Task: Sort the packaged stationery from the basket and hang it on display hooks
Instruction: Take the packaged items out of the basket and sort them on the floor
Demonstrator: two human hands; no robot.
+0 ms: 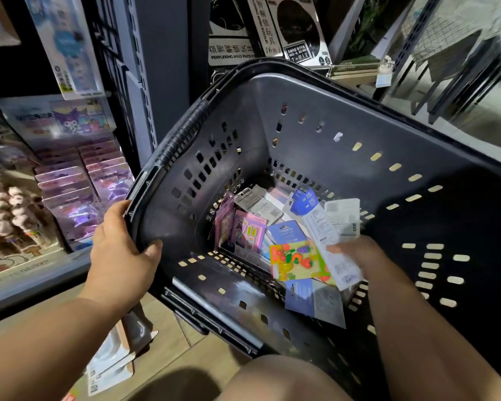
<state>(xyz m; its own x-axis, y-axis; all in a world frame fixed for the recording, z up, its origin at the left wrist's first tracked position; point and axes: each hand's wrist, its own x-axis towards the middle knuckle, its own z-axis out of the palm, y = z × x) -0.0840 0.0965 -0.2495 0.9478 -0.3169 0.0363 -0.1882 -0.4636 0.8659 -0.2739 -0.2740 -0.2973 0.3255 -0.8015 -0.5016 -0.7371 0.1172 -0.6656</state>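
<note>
A dark grey plastic basket (344, 117) is tilted toward me and fills the middle of the view. My left hand (122, 253) grips its left rim, thumb inside the wall. Several stationery packets lie in the bottom, among them a pink character pack (248, 231) and a yellow pack with fruit shapes (297, 260). My right hand (356, 251) reaches into the basket and holds a long white packet with a blue header (320, 224).
Display hooks at the left carry rows of purple character packs (78, 183). Boxed puzzle toys (287, 27) hang behind the basket. Some flat packs (119, 351) lie on the wooden floor below my left arm. My knee (275, 377) is under the basket.
</note>
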